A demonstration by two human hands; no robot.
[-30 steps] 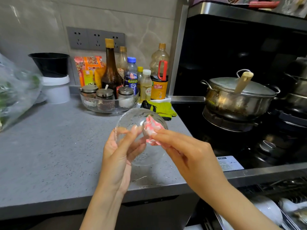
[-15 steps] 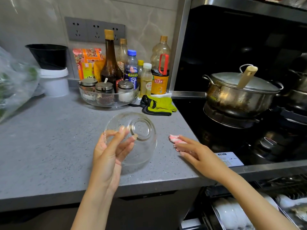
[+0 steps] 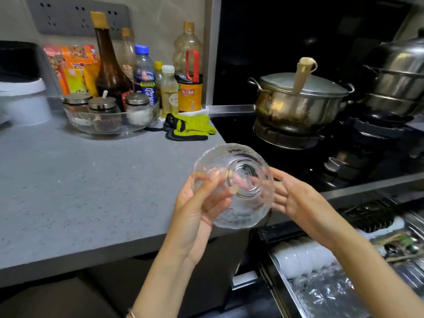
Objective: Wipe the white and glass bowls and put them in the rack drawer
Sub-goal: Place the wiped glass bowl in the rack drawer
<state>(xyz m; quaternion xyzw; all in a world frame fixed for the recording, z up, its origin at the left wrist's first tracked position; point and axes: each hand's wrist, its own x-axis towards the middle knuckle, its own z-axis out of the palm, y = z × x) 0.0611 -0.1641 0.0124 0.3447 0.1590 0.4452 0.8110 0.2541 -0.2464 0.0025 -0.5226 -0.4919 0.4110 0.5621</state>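
Blurring the left fingers (image 3: 202, 183): glass bowl (image 3: 238, 203)

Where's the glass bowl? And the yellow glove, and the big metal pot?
glass bowl (image 3: 241, 214): head view, on its lower wall.
yellow glove (image 3: 195, 125): head view, on the middle of the fabric.
metal pot (image 3: 296, 109): head view, on its side wall.

Clear glass bowl (image 3: 243, 212) in left hand (image 3: 195, 214), straight-fingered right hand (image 3: 296, 200) against its side.
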